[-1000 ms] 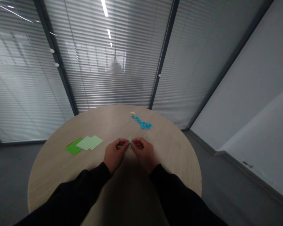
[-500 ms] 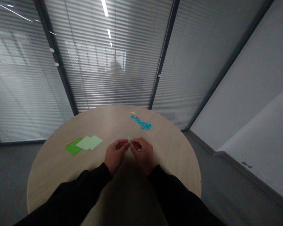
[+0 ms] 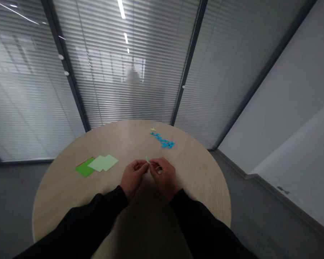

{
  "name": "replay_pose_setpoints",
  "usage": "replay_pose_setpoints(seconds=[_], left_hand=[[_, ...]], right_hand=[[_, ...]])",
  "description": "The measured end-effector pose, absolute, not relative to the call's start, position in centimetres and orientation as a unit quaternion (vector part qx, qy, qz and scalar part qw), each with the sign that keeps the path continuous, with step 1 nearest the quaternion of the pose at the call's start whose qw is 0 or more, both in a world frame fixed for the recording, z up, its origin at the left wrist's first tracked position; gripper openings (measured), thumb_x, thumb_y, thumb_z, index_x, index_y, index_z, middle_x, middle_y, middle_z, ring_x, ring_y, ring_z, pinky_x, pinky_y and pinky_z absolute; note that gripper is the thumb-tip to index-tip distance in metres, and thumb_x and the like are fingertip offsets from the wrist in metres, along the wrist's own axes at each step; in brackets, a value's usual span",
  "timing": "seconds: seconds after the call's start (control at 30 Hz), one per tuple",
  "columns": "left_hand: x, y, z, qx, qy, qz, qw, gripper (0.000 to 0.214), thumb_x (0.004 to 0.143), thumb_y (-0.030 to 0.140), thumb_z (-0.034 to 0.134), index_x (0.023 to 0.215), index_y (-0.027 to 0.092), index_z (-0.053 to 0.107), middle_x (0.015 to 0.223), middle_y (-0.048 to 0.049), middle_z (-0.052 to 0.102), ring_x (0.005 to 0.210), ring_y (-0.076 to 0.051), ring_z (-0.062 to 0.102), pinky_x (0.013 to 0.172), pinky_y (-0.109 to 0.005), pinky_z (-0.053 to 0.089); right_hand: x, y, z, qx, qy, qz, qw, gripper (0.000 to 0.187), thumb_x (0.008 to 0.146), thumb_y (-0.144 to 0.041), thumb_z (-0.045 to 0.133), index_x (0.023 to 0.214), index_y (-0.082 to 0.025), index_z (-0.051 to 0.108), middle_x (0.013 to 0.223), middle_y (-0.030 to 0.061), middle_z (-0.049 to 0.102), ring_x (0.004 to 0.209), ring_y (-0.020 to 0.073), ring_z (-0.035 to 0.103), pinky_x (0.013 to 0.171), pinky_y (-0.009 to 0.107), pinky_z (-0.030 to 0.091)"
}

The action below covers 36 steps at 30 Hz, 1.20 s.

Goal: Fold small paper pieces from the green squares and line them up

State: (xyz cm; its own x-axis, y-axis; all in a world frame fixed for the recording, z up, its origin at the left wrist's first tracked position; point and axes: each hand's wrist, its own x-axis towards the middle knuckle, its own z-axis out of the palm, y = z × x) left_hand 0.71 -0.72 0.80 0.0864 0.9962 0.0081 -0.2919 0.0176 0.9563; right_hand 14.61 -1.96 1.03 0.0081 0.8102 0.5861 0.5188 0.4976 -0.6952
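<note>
A small folded piece of pale green paper [image 3: 147,160] is pinched between my two hands, its narrow tip pointing up and away from me. My left hand [image 3: 133,177] grips it from the left with thumb and fingertips. From the other side, my right hand [image 3: 164,177] holds it in the same kind of pinch, the fingers curled. Fingertips cover the lower part of the paper, so its full shape is hidden. Both hands are just above the round wooden table [image 3: 202,180].
Pale green square sheets [image 3: 104,163] overlap a brighter green stack [image 3: 85,167] with a red edge, at the left. Several small blue folded-paper pieces [image 3: 167,144] and a yellow one [image 3: 152,129] lie toward the far right. Glass panels with blinds [image 3: 132,97] stand behind the table.
The tip of the folded green paper now leans slightly more to the left. Both hands keep nearly the same place and grip; the whole view has shifted very slightly.
</note>
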Motion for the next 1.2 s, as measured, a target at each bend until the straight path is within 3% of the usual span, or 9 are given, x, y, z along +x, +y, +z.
replay_pose_setpoints(seconds=[0.37,0.6,0.87,1.2], left_hand=[[0.67,-0.67,0.79,0.453,0.419,0.535,0.577,0.035,0.066,0.039,0.08,0.087,0.016,0.066,0.077,-0.0028,0.072,0.068,-0.015,0.063,0.066,-0.027,0.046],[0.63,-0.55,0.48,0.471,0.421,0.519,0.576,0.035,0.068,0.042,0.079,0.089,0.015,0.072,0.085,-0.0073,0.075,0.077,-0.019,0.067,0.074,-0.031,0.05],[0.48,-0.3,0.33,0.476,0.417,0.512,0.581,0.03,0.07,0.04,0.078,0.086,0.015,0.071,0.077,-0.0041,0.072,0.069,-0.016,0.063,0.068,-0.028,0.048],[0.75,-0.15,0.13,0.511,0.395,0.527,0.551,0.027,0.075,0.04,0.073,0.084,0.015,0.068,0.077,-0.0035,0.071,0.072,-0.016,0.063,0.072,-0.029,0.048]], right_hand=[[14.67,-1.68,0.39,-0.488,-0.687,0.134,0.521,0.016,0.088,-0.022,0.06,0.101,-0.02,0.069,0.091,0.0063,0.07,0.077,0.0182,0.066,0.069,0.03,0.054],[14.67,-1.65,0.45,-0.493,-0.688,0.125,0.518,0.014,0.088,-0.022,0.061,0.099,-0.021,0.069,0.09,0.0061,0.07,0.079,0.0191,0.066,0.073,0.032,0.053],[14.92,-1.57,0.4,-0.479,-0.69,0.137,0.526,0.016,0.087,-0.021,0.062,0.102,-0.022,0.069,0.09,0.0057,0.07,0.077,0.0183,0.066,0.071,0.031,0.054],[15.09,-1.86,0.88,-0.489,-0.703,0.109,0.505,0.007,0.089,-0.025,0.063,0.087,-0.021,0.069,0.087,0.0049,0.067,0.075,0.0175,0.063,0.069,0.03,0.051]])
